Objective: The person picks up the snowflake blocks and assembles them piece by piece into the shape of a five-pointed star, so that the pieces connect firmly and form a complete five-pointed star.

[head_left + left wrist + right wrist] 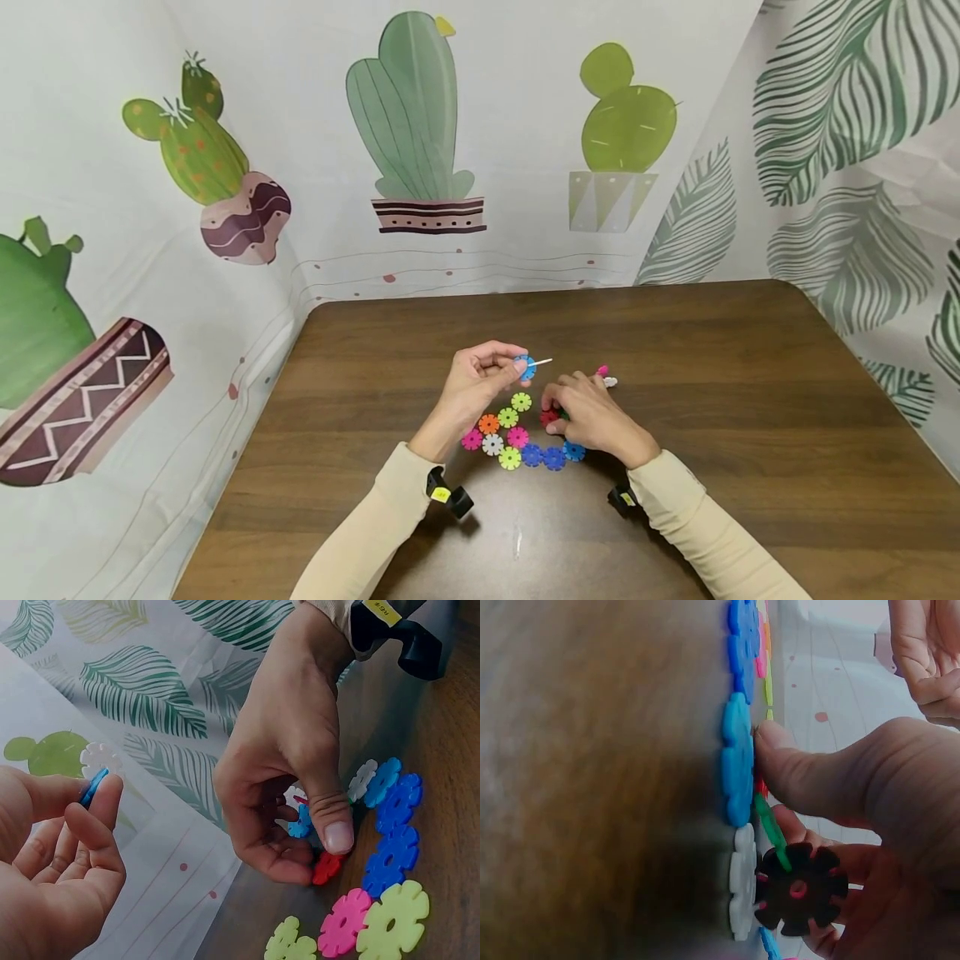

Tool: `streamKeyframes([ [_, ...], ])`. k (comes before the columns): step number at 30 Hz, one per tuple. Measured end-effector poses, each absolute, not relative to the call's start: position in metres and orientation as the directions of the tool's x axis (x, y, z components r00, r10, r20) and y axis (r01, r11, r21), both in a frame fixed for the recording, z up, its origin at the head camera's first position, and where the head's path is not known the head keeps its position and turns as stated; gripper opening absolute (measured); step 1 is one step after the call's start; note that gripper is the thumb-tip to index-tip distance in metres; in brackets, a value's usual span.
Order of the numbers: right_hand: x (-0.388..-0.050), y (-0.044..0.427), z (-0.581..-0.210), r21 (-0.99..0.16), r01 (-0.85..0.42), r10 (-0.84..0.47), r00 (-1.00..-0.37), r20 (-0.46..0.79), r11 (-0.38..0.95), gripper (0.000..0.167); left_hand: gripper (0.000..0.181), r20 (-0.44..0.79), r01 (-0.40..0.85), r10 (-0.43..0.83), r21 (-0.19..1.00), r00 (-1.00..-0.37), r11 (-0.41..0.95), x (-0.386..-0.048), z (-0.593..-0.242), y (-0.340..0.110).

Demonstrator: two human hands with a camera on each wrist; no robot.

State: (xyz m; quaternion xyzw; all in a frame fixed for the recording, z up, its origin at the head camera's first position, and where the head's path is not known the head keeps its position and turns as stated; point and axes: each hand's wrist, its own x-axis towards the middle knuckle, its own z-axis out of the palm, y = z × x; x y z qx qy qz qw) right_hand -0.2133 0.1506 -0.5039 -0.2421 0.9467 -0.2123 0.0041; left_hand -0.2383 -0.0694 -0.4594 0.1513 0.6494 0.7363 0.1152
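Observation:
My left hand is raised above the table and pinches a blue flower-shaped disc between thumb and fingers. A white disc is joined to it, seen edge-on in the head view. Lower and to the right, my right hand holds a red flower-shaped disc at the table between thumb and fingertips. Close to these fingers, the right wrist view has a green disc meeting a dark disc. The palm partly hides several other pieces.
Notched discs lie on the brown table in a linked row, including dark blue, lime, pink and orange ones. Beyond the right hand is another pink piece. Printed cloth hangs behind the table.

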Motion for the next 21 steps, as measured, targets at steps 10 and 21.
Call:
streamKeyframes([
  [10,-0.217,0.152,-0.501,-0.574,-0.484,-0.483,-0.859,0.169,0.660,0.022,0.027,0.072,0.029,0.369,0.992,-0.927,-0.121,-0.237,-0.460,-0.069],
  [21,-0.213,0.153,-0.483,-0.696,-0.529,-0.296,-0.849,0.438,0.485,0.015,0.021,0.066,0.030,0.323,0.993,-0.944,-0.112,-0.236,-0.460,-0.066],
])
